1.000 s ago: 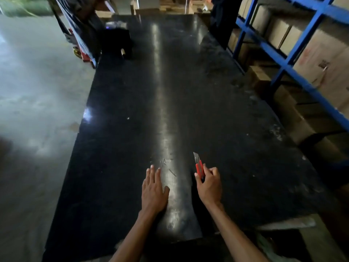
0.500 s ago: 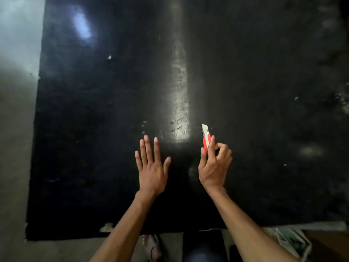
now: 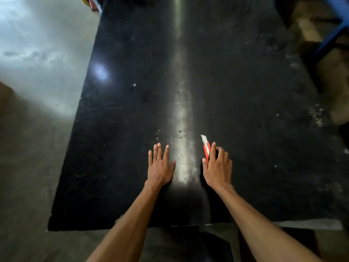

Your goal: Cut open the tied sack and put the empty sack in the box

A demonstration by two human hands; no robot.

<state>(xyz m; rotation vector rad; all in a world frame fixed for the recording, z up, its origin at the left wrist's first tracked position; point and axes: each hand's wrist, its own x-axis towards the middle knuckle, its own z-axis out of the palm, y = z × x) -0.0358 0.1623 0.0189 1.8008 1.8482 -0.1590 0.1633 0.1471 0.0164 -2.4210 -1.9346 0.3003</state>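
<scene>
My right hand grips a red utility knife with its blade out, pointing away from me, low over the black table. My left hand lies flat on the table with straight, spread fingers, a little left of the knife. No sack and no box are in view.
The black table runs far ahead, scuffed and glossy down its middle. Grey concrete floor lies to the left. A blue shelf frame with brown cartons stands at the right edge.
The view dipped down to the near table edge and has tilted back up. Both hands have stayed in the same place on the table, the knife still held.
</scene>
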